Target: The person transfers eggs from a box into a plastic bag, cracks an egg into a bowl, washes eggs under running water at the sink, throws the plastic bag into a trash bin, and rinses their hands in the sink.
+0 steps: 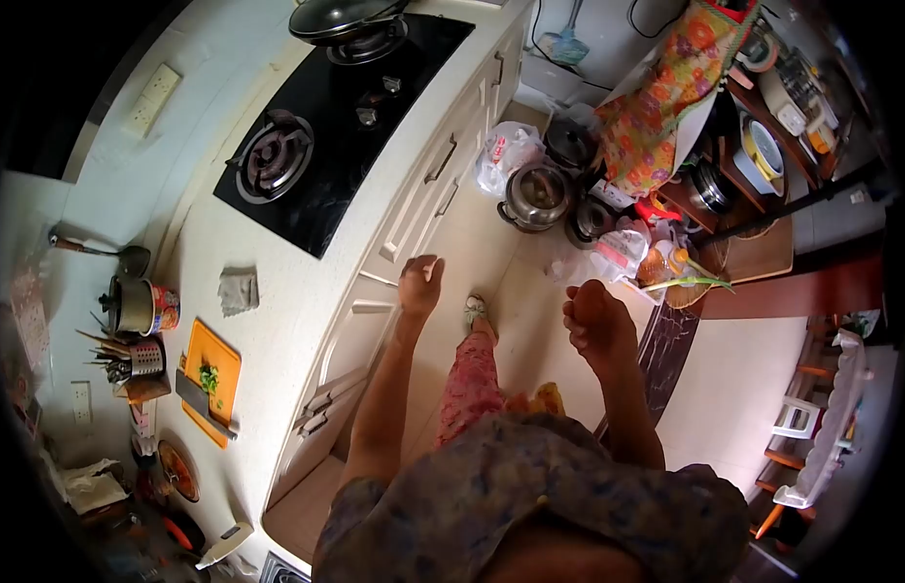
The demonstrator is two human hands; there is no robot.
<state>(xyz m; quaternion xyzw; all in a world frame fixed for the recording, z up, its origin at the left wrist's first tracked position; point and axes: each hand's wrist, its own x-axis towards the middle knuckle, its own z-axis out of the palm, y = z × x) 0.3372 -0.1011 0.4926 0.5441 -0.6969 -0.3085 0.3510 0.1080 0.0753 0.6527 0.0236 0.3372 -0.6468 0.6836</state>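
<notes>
My left hand [420, 285] is in the air beside the white cabinet fronts, its fingers curled in; whether anything is inside cannot be seen. Over the floor on the other side, my right hand [600, 328] is raised with bent fingers, and its contents, if any, cannot be made out. Left of my left hand, on the counter [278, 291], lie a grey folded cloth [239, 291] and an orange cutting board [226, 355]. Chopped greens [209, 379] and a cleaver [195, 394] rest on the board. Neither hand touches these things.
A black gas stove [326, 146] carries a lidded pan [336, 19]. Pots [537, 197] and plastic bags [511, 151] stand on the floor ahead. A floral apron [657, 107] hangs near crowded shelves [778, 87]. A utensil holder [146, 358] is by the wall.
</notes>
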